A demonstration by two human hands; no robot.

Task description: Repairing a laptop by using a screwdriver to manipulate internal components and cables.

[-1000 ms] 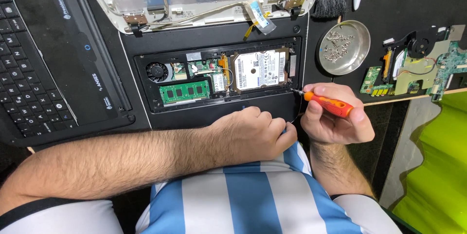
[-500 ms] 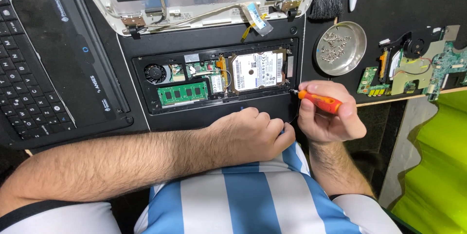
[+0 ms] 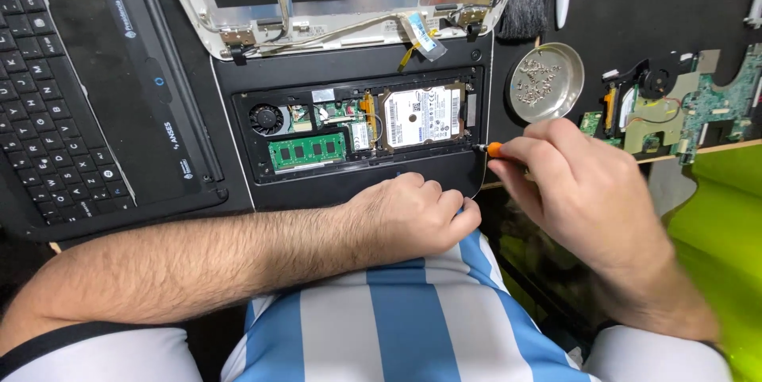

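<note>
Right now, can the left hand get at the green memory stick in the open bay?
Probably yes: the left hand rests on the laptop's near edge, and the memory stick lies uncovered just beyond it.

The right hand [image 3: 575,184] now sits higher and closer over the small orange-handled screwdriver [image 3: 494,148], covering nearly all of the handle that showed a second ago; only a short orange stub and the dark tip remain visible. The tip, earlier near the lower right corner of the opened black laptop base [image 3: 357,128], now points at its right edge beside the silver hard drive [image 3: 421,116]
</note>
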